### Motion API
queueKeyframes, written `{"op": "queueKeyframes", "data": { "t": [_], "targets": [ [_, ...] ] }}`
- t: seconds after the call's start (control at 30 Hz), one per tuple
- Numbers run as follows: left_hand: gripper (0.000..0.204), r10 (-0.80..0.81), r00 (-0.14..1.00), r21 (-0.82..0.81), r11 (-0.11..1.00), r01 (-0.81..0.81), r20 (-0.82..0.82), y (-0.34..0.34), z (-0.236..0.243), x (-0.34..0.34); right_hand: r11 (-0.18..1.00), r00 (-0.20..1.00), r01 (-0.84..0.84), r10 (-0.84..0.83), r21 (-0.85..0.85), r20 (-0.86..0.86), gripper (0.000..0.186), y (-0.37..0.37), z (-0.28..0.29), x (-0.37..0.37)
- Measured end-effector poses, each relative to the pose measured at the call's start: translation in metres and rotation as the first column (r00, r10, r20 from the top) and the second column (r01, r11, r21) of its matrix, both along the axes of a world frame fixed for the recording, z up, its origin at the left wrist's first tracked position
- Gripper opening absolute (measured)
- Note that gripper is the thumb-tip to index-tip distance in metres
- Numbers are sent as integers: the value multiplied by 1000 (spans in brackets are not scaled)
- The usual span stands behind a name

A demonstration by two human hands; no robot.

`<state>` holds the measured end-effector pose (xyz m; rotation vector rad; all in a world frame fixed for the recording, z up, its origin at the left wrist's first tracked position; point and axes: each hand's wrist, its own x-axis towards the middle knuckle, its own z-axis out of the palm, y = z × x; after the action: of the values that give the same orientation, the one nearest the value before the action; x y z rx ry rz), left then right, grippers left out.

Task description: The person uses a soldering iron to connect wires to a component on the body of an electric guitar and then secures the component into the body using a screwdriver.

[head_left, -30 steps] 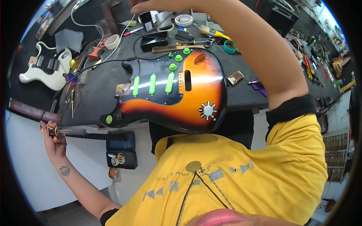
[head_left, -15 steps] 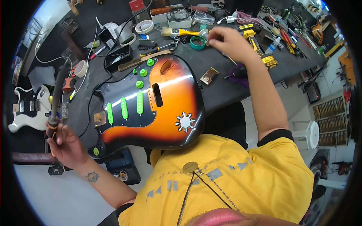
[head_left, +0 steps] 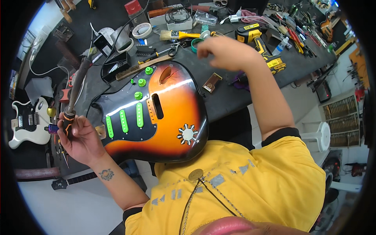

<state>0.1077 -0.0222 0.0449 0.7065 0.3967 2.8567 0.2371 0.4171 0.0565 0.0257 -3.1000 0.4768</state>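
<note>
Over the sunburst guitar body (head_left: 156, 117), my right hand (head_left: 225, 53) has pulled back from the bench clutter, loosely curled, contents unclear; left hand (head_left: 78, 137) still grips soldering iron (head_left: 74, 102).

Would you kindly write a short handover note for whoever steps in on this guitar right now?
Left hand: closed around a dark-handled tool, held upright beside the guitar body.
Right hand: raised over the bench, blurred; whether it holds anything cannot be told.
Guitar body: sunburst, lying flat at the bench edge, black pickguard with green pickups and green knobs fitted; no neck attached.
Nearby: a brush, a yellow drill, a white guitar at far left.
Left: the neck and strings are not on.
</note>
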Motion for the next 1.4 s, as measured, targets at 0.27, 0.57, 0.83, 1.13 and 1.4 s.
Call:
{"op": "queueKeyframes", "data": {
  "t": [0.27,0.57,0.83,1.13,1.4],
  "targets": [
    [20,3,997,-48,999,1,76,8,-13,-6,957,908,283,-248,60,-339,32,16,-16,81],
    [23,-109,994,22,994,109,1,15,-10,-6,930,890,344,-367,-127,-273,25,16,-13,69],
    [29,19,1000,-60,998,-18,4,17,-23,-3,946,908,287,-318,-148,-274,25,31,3,-48],
    [32,76,996,2,997,-76,51,16,-27,-4,970,980,196,-198,146,6,28,34,-42,-137],
    [37,81,994,-37,996,-79,68,16,-31,-5,971,944,231,-210,55,-254,27,34,-22,-122]
  ]
}}
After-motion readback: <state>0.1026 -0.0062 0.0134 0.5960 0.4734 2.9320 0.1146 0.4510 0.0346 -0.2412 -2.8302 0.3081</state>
